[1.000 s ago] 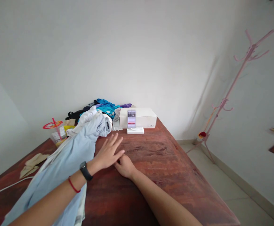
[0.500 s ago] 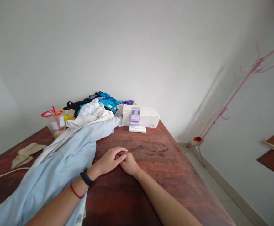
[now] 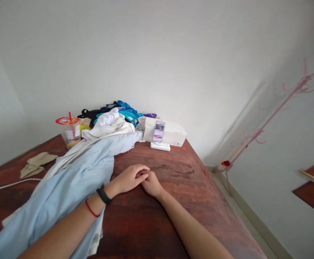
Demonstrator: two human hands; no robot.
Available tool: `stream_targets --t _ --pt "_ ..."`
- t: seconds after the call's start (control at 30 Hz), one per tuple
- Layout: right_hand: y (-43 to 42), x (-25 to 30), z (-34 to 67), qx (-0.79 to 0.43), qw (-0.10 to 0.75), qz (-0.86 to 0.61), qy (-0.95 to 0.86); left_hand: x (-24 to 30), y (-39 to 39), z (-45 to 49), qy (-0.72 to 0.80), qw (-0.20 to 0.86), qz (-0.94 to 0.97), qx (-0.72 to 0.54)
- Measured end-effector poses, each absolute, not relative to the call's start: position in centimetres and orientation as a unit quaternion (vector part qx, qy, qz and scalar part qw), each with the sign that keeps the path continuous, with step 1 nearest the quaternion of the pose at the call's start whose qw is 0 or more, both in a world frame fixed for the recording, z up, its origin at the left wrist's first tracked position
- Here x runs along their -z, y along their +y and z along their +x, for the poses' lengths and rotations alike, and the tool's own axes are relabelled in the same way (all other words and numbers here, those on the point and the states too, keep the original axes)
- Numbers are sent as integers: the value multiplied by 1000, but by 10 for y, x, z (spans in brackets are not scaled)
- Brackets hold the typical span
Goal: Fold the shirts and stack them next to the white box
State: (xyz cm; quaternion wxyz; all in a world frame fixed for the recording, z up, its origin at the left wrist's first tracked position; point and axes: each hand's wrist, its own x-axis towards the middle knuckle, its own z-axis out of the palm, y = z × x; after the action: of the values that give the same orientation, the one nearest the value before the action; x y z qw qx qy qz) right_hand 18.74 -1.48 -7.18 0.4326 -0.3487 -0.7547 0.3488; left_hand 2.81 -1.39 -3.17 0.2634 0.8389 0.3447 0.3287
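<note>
My left hand (image 3: 129, 178), with a black band (image 3: 103, 194) and a red string (image 3: 92, 208) at the wrist, rests over the fingers of my right hand (image 3: 152, 184). Its fingers close round that hand from above. My right hand looks curled and closed; its fingertips are hidden beneath the left, so whatever they hold, if anything, cannot be seen. Both hands lie on the reddish-brown wooden table (image 3: 146, 223). Just left of them, light blue cloth (image 3: 73, 187) stretches toward the back, partly under my left forearm.
A white box (image 3: 174, 133) stands at the back behind a small white stand (image 3: 160, 146) holding a blurred-out panel. Piled clothes (image 3: 128, 112) lie against the wall. At left are a lidded plastic cup (image 3: 70, 133), a beige cloth (image 3: 37, 163) and a white cable (image 3: 14, 185). A pink coat rack (image 3: 278, 108) leans in view at right.
The whole view has shifted slightly, so the table things and hands appear a little further right and higher. The hands keep the same clasp.
</note>
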Motion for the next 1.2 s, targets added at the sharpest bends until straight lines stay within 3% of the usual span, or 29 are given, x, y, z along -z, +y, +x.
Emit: stream_targets --t 0.83,1.2 --pt "-18 70 189 -295 414 -409 -758 29 -14 29 334 267 838 -339" --pt "-16 65 187 -184 319 -479 -797 36 -9 28 337 240 832 -369"
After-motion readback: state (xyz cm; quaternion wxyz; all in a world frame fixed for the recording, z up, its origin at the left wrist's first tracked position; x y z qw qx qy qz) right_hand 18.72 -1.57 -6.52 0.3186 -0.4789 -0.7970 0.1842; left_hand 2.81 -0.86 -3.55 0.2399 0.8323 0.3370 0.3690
